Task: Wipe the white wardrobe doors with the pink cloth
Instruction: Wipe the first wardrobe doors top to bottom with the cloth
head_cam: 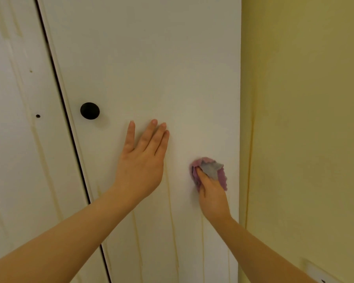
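**Cloth Working Low on the Right-Hand Door**

The right hand (pixel 212 193), in the lower centre-right of the frame, grips the pink cloth (pixel 209 171) and presses it against the right-hand door (pixel 151 58) of the white wardrobe, close to that door's outer edge. The fingers are buried in the bunched fabric, probably so that the wad makes a firm pad to rub with. The cloth is soft and crumpled, with a wavy edge and a grey face folded outward on top.

The left hand (pixel 142 158) lies flat on the same door at mid-frame, holding nothing. Its fingers are straight and point upward, with the thumb spread to the left. It likely steadies the panel so it does not swing or rattle under the rubbing.

The door is a smooth, flat, matt white board. Pale yellowish streaks (pixel 171 211) run down its lower part beneath both hands, so that area looks not yet wiped. A round black knob (pixel 89 110) sits left of the flat hand, near the dark gap between the doors. The left-hand door (pixel 12 139) fills the left edge of the frame, faintly streaked, with a small dark hole (pixel 37 116) where a knob might go. A yellow wall (pixel 305 99) takes up the right side.
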A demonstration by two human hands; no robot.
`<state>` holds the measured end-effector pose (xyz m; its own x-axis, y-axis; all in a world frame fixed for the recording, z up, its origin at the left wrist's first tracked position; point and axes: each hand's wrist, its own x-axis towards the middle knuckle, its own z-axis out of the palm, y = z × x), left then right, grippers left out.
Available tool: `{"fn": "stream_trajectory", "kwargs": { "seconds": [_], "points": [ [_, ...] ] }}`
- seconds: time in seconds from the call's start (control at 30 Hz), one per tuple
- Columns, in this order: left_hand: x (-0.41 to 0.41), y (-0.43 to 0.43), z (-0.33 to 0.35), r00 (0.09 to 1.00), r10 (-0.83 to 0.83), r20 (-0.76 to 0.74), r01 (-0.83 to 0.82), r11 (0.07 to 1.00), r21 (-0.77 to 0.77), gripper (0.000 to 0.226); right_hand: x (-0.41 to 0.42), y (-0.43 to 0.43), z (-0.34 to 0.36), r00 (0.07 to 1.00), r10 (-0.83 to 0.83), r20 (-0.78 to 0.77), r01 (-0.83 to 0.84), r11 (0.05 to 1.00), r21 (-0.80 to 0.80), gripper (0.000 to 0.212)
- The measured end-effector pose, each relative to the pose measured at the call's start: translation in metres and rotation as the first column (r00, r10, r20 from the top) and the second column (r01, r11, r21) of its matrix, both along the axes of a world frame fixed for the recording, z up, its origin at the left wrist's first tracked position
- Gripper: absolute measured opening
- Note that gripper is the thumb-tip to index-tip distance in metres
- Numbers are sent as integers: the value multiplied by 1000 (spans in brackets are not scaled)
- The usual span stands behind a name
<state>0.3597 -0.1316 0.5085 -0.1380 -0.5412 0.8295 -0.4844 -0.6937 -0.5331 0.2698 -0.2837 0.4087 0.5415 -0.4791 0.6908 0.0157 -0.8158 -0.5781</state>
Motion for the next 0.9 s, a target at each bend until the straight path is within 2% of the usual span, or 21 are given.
{"fn": "stream_trajectory", "kwargs": {
  "seconds": [0.1,0.2,0.37,0.57,0.73,0.8,0.9],
  "points": [
    [0,5,3,1000,0,-8,0,1000,-16,49,6,-8,36,995,21,94,-22,1000,15,37],
    [-5,8,-1,1000,-25,-8,24,1000,-13,50,18,-6,61,980,-23,196,27,999,-22,41],
    [0,38,-13,1000,3,-25,-5,997,-83,53,24,41,0,991,51,127,-33,990,-140,44],
    [5,60,-15,1000,19,-8,-20,993,-117,50,44,57,71,957,31,289,32,977,-210,48],
    [7,77,-19,999,32,-11,-33,989,-143,50,30,70,5,961,113,251,-4,917,-398,43],
    [10,83,-21,999,39,-25,-43,986,-162,51,32,66,17,950,101,294,23,921,-389,43],
    [10,87,-22,998,37,-42,-44,986,-162,52,46,71,63,937,58,345,48,955,-291,44]
  ]
}}
